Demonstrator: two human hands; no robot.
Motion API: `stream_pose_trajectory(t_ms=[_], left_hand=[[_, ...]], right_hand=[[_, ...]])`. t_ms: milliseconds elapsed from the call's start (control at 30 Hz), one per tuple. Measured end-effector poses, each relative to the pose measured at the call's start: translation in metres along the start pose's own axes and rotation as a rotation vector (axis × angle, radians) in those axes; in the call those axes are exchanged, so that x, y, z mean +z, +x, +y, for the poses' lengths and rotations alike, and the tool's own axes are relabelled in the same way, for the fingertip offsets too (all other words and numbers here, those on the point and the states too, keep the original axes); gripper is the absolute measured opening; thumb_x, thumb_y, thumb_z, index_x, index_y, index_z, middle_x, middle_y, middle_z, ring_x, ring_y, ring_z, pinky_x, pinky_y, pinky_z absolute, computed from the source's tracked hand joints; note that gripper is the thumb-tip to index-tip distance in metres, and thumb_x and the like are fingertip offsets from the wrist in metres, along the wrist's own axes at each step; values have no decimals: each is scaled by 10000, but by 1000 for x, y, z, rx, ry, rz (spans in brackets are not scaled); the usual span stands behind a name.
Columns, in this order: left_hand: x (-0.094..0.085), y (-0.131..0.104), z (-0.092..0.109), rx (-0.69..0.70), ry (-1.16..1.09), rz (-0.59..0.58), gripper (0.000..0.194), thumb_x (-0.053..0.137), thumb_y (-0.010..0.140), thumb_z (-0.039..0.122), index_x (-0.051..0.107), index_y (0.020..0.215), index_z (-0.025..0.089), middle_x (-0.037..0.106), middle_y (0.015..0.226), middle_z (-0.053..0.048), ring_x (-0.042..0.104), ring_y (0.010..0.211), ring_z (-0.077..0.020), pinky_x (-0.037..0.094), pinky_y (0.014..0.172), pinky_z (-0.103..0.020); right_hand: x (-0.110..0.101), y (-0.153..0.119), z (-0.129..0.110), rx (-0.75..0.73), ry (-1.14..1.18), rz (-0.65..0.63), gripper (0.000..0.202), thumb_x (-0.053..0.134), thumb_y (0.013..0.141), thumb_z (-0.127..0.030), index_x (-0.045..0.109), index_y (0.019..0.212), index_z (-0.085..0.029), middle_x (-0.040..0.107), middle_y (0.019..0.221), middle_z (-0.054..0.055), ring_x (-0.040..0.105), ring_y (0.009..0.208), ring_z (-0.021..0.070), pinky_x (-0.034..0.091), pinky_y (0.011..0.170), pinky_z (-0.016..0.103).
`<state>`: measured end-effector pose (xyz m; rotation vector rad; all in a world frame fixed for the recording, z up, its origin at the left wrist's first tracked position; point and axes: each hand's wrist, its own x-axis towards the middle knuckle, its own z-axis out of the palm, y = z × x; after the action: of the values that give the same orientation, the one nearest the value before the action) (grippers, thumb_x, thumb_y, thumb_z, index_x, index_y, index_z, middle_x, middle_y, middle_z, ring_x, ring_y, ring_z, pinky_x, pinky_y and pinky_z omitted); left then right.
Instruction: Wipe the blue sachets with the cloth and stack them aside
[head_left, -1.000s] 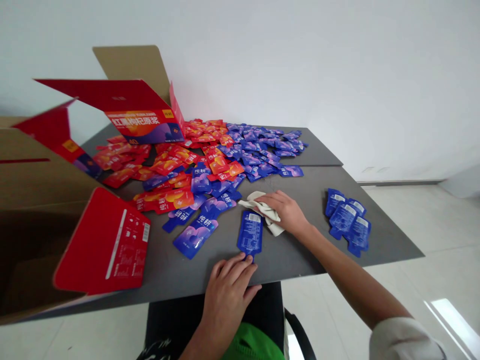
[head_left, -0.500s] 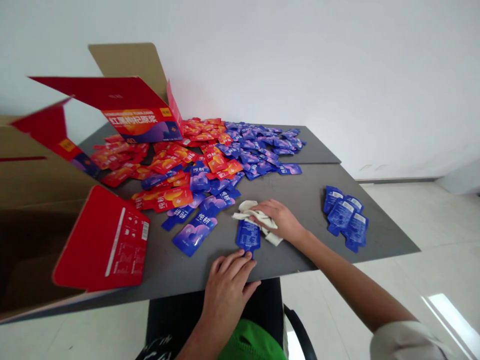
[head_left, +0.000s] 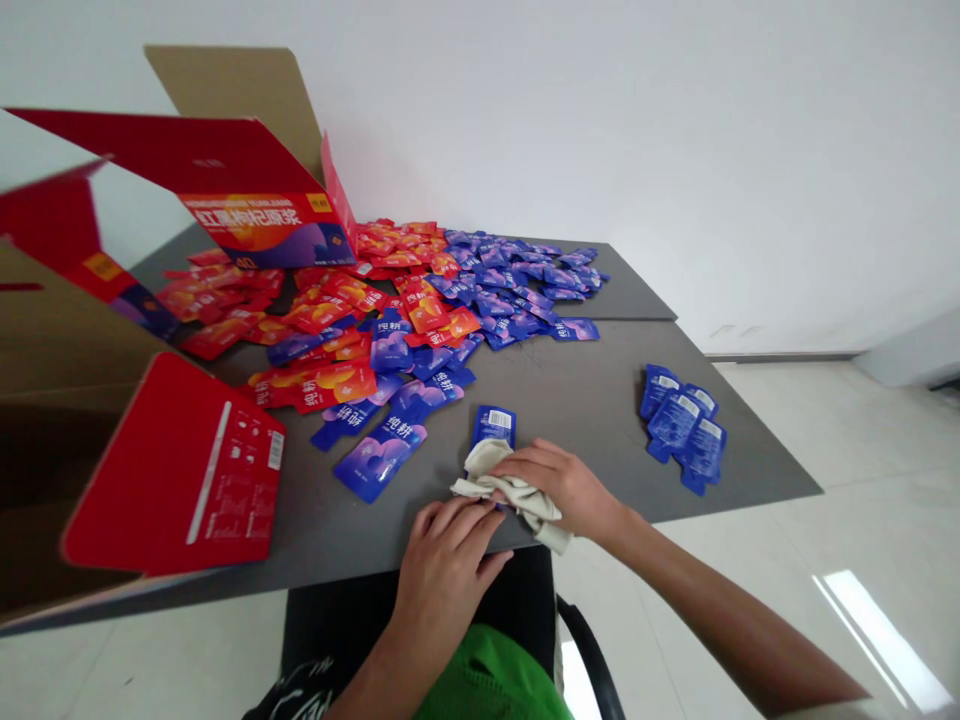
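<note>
A blue pouch (head_left: 493, 423) lies back side up near the table's front edge, its barcode end showing and its lower part covered. My right hand (head_left: 562, 487) is closed on a cream cloth (head_left: 517, 495), which rests over that lower part. At the pouch's near end my left hand (head_left: 452, 560) lies with its fingertips down, against the cloth's edge; the fingers are stretched out. Several blue pouches (head_left: 684, 420) lie in a group on the right. Just left of the cloth is a blue-purple pouch (head_left: 381, 455), front side up.
Red pouches (head_left: 330, 300) and blue-purple pouches (head_left: 517, 275) are heaped across the back of the grey table (head_left: 600, 400). An open red carton (head_left: 262, 225) stands at the back left. Another open carton (head_left: 180, 470) with raised flaps fills the near left.
My right hand has drawn the cloth toward the front edge, uncovering the pouch's barcode end and covering its lower part. My left hand stays at the near end. The view has shifted slightly.
</note>
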<state>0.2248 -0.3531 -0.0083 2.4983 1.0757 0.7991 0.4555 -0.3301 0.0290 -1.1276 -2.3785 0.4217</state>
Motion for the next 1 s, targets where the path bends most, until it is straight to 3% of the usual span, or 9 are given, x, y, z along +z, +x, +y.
stream_pose_trajectory(t_ms=[167, 267, 367, 467, 567, 700, 833, 1000], left_hand=[[3, -3, -1, -6, -8, -12, 307, 792, 889, 236, 712, 1185, 245, 748, 1279, -49, 665, 1197, -292, 475, 974, -468], [2, -3, -2, -14, -4, -17, 308, 794, 890, 246, 710, 1186, 245, 748, 1279, -41, 666, 1191, -293, 484, 972, -474], [-4, 4, -3, 9, -2, -43, 287, 741, 940, 300, 695, 1216, 237, 750, 1251, -46, 660, 1179, -280, 495, 982, -460], [-6, 18, -3, -56, 77, -7, 380, 651, 999, 360, 623, 1349, 217, 715, 1258, -94, 625, 1182, -295, 501, 988, -461], [1, 34, -1, -196, 250, 71, 526, 623, 1006, 386, 528, 1468, 153, 649, 1293, -162, 600, 1148, -334, 516, 947, -484], [14, 51, 3, -249, 378, 26, 647, 618, 993, 473, 496, 1487, 74, 621, 1284, -196, 592, 1110, -347, 529, 883, -481], [13, 64, 7, -283, 427, -48, 795, 687, 918, 579, 496, 1481, 52, 600, 1311, -213, 585, 1115, -353, 514, 897, -470], [2, 78, 4, -308, 424, -160, 819, 758, 867, 533, 490, 1472, 49, 643, 1175, -192, 619, 1067, -345, 487, 905, -443]], right_hand=[[-6, 32, 52, 105, -96, 134, 294, 637, 1015, -326, 692, 1279, -208, 753, 1188, 112, 677, 1019, 247, 533, 917, 399], [-16, 45, 68, 142, -177, 207, 278, 637, 1013, -349, 719, 1233, -199, 771, 1159, 110, 690, 981, 260, 536, 887, 407], [-22, 37, 62, 230, -166, 452, 246, 640, 1011, -366, 736, 1186, -221, 778, 1159, 89, 704, 1013, 252, 534, 916, 396], [-20, 12, 42, 384, -94, 683, 238, 659, 996, -390, 749, 1156, -239, 780, 1131, 74, 721, 994, 242, 550, 901, 374], [-11, -19, 23, 523, 3, 734, 269, 660, 985, -423, 760, 1143, -231, 782, 1111, 79, 730, 957, 244, 563, 869, 365], [0, -47, 12, 691, 112, 829, 346, 672, 956, -483, 782, 1130, -205, 794, 1068, 85, 737, 920, 252, 576, 818, 345], [3, -54, 10, 811, 232, 910, 429, 686, 924, -541, 790, 1131, -180, 800, 1019, 83, 737, 904, 261, 582, 778, 329], [2, -54, 9, 790, 323, 870, 433, 679, 932, -547, 782, 1137, -180, 795, 1023, 92, 733, 904, 274, 588, 783, 359]])
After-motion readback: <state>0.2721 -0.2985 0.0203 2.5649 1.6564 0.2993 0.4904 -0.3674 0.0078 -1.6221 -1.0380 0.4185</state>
